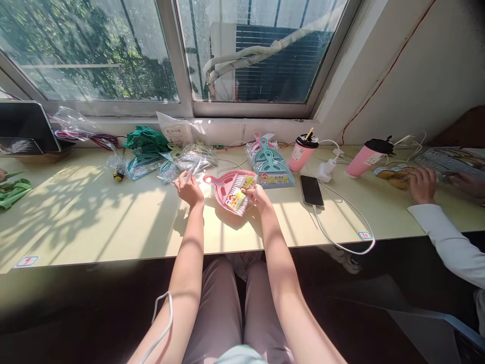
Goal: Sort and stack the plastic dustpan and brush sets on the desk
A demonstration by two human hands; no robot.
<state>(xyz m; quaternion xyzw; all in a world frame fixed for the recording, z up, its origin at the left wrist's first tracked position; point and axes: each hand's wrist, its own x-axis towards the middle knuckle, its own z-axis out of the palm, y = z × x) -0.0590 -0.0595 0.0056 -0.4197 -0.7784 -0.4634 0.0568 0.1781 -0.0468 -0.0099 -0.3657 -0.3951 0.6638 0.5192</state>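
A pink mini dustpan with a small brush and a yellow-red label (232, 190) is tilted just above the pale desk (94, 217). My right hand (256, 195) grips its right edge at the label. My left hand (188, 188) reaches to the heap of clear plastic bags (185, 163) left of the dustpan, fingers curled on a bag's edge. A stack of bagged teal and pink dustpan sets (270, 164) lies just behind the pink one.
A black phone (311, 190) with a white cable lies right of the stack. Two pink cups (302, 151) (367, 157) stand further right. Another person's hand (421, 184) works at the far right. Green dustpans (146, 151) and a tablet (26, 127) sit at the left.
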